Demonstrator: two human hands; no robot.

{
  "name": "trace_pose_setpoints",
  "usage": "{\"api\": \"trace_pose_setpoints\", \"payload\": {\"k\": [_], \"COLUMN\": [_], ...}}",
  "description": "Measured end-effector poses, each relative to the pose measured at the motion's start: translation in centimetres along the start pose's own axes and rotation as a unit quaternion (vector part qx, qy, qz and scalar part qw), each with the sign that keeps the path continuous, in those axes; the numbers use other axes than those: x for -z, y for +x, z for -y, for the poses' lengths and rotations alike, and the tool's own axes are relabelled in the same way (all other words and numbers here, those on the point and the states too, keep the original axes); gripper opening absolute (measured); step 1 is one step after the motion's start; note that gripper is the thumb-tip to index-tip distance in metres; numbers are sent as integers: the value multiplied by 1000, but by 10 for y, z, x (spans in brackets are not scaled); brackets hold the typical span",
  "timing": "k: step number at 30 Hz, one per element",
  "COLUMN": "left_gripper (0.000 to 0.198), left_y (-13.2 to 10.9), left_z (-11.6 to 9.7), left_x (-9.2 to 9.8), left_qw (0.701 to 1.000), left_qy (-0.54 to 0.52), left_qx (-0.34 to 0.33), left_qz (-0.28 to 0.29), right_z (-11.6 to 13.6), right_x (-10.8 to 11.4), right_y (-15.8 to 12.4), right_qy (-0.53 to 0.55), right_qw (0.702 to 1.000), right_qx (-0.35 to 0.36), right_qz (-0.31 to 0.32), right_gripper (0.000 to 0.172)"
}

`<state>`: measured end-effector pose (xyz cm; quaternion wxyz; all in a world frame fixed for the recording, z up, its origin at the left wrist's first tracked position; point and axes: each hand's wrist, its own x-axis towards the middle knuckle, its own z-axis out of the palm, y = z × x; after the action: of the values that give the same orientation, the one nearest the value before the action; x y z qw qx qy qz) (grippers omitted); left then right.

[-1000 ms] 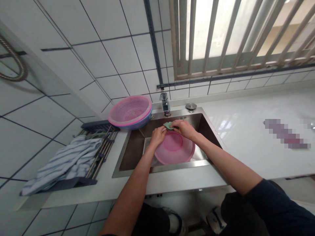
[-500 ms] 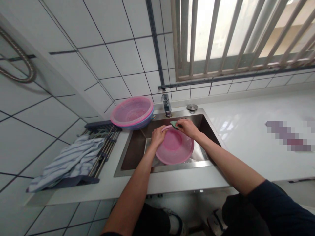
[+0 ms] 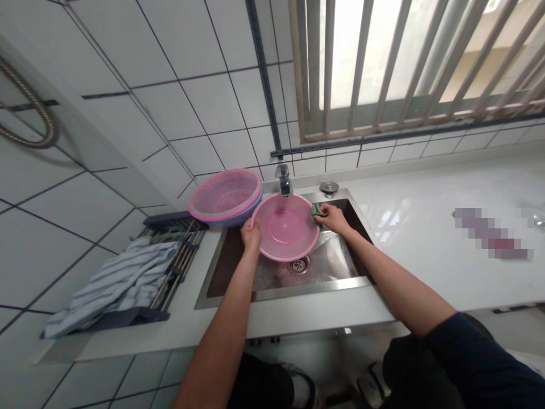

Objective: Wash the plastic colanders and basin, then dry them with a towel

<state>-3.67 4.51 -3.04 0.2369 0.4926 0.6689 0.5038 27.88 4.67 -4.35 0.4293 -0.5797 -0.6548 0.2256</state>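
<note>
A pink plastic basin (image 3: 285, 227) is held tilted over the steel sink (image 3: 272, 278), its inside facing me and its far rim under the faucet (image 3: 284, 180). Closed on the basin's left rim is my left hand (image 3: 251, 234). My right hand (image 3: 332, 218) pinches a green cloth (image 3: 317, 213) against the right rim. The fingertips behind the basin and cloth are hidden. Below the basin shows the sink drain (image 3: 299, 264).
Stacked pink and blue basins (image 3: 227, 196) stand at the sink's back left corner. A striped towel (image 3: 123, 278) lies over a roll-up rack (image 3: 181, 264) on the left. A drain strainer (image 3: 329, 188) sits behind the sink. A blurred item (image 3: 489, 233) is on the right counter.
The basin has moved up and left toward the faucet and tipped, uncovering the drain. My left hand has shifted left with it. My right hand and the cloth have slid to the right rim.
</note>
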Motion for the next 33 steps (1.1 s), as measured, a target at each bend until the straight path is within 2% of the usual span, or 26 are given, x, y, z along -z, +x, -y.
{"api": "trace_pose_setpoints", "payload": {"k": [5, 10, 12, 13, 16, 19, 23, 27, 29, 33], "left_gripper": [43, 49, 43, 41, 55, 68, 52, 29, 19, 14], "left_y": [-1, -6, -9, -11, -17, -25, -31, -31, -29, -28], "left_z": [2, -8, -12, -14, -18, -23, -29, -32, -34, -34], "left_x": [-1, -1, -1, -2, -7, -11, -10, -9, -7, 3], "left_qw": [998, 983, 978, 977, 972, 931, 898, 882, 875, 861], "left_qy": [47, 181, 203, 199, 88, -85, -173, -219, -245, -264], "left_qx": [2, -28, -37, -27, 75, 186, 224, 241, 243, 220], "left_qz": [41, 19, 42, 71, 206, 303, 337, 340, 339, 374], "right_z": [11, 22, 30, 34, 50, 65, 71, 69, 67, 57], "right_x": [4, 6, 4, 3, -1, -8, -18, -22, -20, -10], "right_y": [-1, -8, -13, -16, -25, -33, -40, -42, -39, -22], "right_qy": [37, 34, 10, -2, -27, -14, 32, 90, 132, 284], "right_qw": [999, 996, 995, 994, 986, 971, 948, 942, 950, 948], "right_qx": [9, 66, 86, 97, 148, 209, 248, 222, 182, 82], "right_qz": [2, 40, 55, 60, 74, 117, 198, 235, 218, 118], "right_gripper": [18, 15, 12, 11, 7, 6, 9, 20, 27, 40]}}
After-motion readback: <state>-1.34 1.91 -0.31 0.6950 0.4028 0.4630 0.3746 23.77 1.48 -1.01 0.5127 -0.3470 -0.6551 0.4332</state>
